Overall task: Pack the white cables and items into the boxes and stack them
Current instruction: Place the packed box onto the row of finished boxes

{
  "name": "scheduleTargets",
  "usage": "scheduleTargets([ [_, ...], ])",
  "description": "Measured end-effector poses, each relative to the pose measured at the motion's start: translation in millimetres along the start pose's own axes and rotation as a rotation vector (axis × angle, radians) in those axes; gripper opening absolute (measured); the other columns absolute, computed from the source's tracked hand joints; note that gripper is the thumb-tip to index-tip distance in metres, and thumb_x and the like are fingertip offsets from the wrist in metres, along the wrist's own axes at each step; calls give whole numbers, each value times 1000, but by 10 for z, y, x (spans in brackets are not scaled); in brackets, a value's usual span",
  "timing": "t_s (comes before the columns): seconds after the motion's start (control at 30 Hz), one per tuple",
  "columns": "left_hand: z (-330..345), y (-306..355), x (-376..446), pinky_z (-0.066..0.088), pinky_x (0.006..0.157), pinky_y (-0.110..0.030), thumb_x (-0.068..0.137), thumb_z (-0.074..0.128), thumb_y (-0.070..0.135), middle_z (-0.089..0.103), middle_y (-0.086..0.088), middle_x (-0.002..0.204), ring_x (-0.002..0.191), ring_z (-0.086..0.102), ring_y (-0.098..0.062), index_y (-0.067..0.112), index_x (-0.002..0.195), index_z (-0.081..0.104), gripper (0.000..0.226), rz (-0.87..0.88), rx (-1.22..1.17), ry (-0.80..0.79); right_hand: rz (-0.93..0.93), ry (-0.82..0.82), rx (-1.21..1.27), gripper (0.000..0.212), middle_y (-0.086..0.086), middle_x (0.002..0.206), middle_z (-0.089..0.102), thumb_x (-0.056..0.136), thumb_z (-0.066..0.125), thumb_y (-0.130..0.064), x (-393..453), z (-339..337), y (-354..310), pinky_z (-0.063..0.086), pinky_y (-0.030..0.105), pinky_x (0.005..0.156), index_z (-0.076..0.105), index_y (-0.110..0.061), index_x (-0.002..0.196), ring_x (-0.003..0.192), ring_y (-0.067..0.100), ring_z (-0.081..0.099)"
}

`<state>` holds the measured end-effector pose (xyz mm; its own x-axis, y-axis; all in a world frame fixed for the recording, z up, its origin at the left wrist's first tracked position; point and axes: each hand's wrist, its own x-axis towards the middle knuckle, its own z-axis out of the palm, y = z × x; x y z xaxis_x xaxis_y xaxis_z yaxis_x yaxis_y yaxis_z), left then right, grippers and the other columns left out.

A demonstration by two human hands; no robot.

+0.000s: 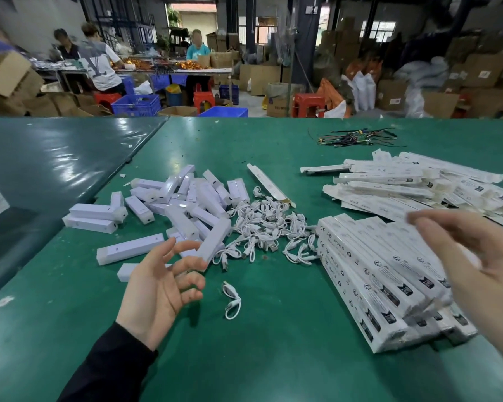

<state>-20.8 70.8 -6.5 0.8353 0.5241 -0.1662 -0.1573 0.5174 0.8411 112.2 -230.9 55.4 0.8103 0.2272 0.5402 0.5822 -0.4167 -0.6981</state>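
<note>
Sitting dead centre on the green table mat (273,358) is the tangled pile of short white coiled cables (269,229), with one loose white cable (232,300) lying apart, nearer the person. Just left of the tangle is a heap of white rectangular plastic bar-shaped items (183,204), spilling out toward the mat's left edge. To the right, touching the cable pile, is a neat slanted stack of long white printed boxes (384,282), which look closed and done. Behind that, a messy spread of flat white unfilled box sleeves (404,184) waits, plus one lone open box (269,185) lying beside the cables.

Neither hand is holding anything: the left hand (160,288) hovers palm-up with loosely spread fingers right by the near end of one bar, and the right hand (476,256) is blurred, fingers extended over the packed stack, gripping nothing.

Progress-wise I'd say maybe a third in: a decent stack finished, but loads of bars, cables and empty sleeves left. A bundle of dark thin wires (357,137) sits at the far edge
</note>
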Motion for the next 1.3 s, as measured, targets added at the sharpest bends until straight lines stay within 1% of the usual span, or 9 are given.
scheduleTargets([
  [0.13,9,-26,14,34,38,-19,96,45,23,53,-3,59,40,41,-15,10,89,58,20,251,100,201,-225,-291,106,22,-20,98,71,92,61,-15,-34,772,-394,46,9,83,69,-28,108,98,-4,64],
  [0.3,-21,0,-1,26,39,-17,94,45,15,46,-1,50,37,33,-15,11,78,56,20,384,27,367,-272,-690,-191,59,-3,143,48,91,44,3,1,1699,-341,33,37,111,44,-26,142,131,15,43],
  [0.47,-56,-7,12,24,39,-20,93,46,15,44,-1,50,38,32,-14,12,75,56,21,402,-16,426,-73,-629,-481,60,6,162,6,98,46,-27,121,1987,-102,6,56,117,20,-34,151,150,30,2],
  [0.63,-61,-21,25,23,38,-19,92,46,13,44,-1,50,38,31,-14,14,72,56,23,410,-17,416,-36,-648,-516,52,2,145,40,95,43,-55,300,1728,-110,21,55,111,35,-37,143,133,23,40],
  [0.77,-41,-49,27,23,39,-19,92,45,11,43,-1,49,39,30,-14,14,71,55,24,415,2,412,-80,-527,-382,44,5,129,58,95,51,-36,845,1597,-320,45,44,100,47,-26,138,113,25,57],
  [0.87,-26,-58,19,23,39,-19,93,44,11,44,-1,49,38,31,-14,12,73,56,24,423,37,425,-9,-491,-382,35,9,124,63,94,48,-18,1410,1686,-361,42,28,92,60,-19,127,110,27,56],
  [1.1,-35,-59,7,23,38,-19,93,44,10,45,-2,50,38,32,-14,12,74,58,24,397,39,442,62,-973,-855,44,14,154,35,105,24,-18,1526,2333,44,24,48,115,39,-19,147,140,36,30],
  [1.23,-32,-53,13,23,38,-19,93,45,10,46,-2,49,37,32,-14,12,73,57,23,372,49,419,198,-739,-506,21,16,102,55,102,39,-19,1482,2450,148,40,28,71,54,-5,101,90,28,51],
  [1.3,-36,-59,11,23,38,-19,93,45,10,45,-2,49,37,32,-13,12,72,57,24,361,54,411,237,-558,-480,20,16,94,57,99,47,-21,1502,2433,174,42,29,71,58,-4,94,83,30,53],
])
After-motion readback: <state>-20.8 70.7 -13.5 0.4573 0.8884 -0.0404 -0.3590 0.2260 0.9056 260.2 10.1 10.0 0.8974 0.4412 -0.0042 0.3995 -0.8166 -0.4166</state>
